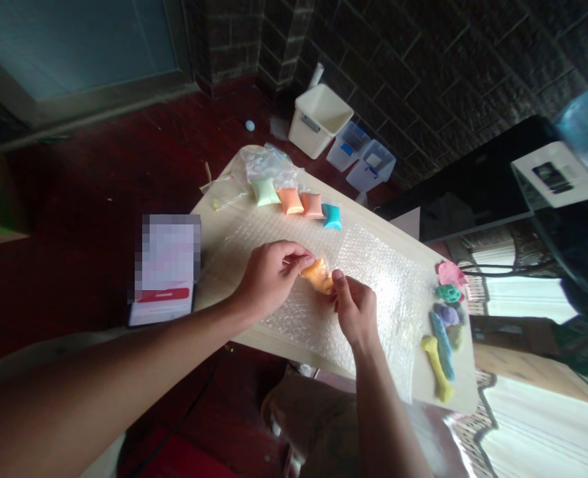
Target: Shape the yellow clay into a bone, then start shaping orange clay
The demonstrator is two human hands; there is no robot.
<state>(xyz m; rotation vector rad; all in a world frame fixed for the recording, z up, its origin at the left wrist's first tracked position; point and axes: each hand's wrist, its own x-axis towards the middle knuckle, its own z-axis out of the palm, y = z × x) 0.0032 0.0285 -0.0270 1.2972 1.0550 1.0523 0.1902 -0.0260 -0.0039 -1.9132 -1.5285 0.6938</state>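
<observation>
Between my two hands is a small clear packet of yellow-orange modelling clay [317, 275], held above the bubble wrap. My left hand [274, 272] pinches its left end between thumb and fingertips. At the other end, my right hand [354, 304] grips the packet with the thumb on top. Beyond them lie several pillow-shaped packets in a row: a pale green packet [265, 192], an orange packet [291, 201], a salmon packet [312, 206] and a blue packet [332, 216]. The bubble wrap [373, 272] covers much of the table under my hands.
Crumpled clear plastic [271, 164] lies at the table's far left corner. Shaped clay pieces, including a yellow bone shape [437, 368] and a blue roll [442, 345], sit along the right edge. A lit screen [164, 272] stands left of the table. A white bin [318, 119] stands behind.
</observation>
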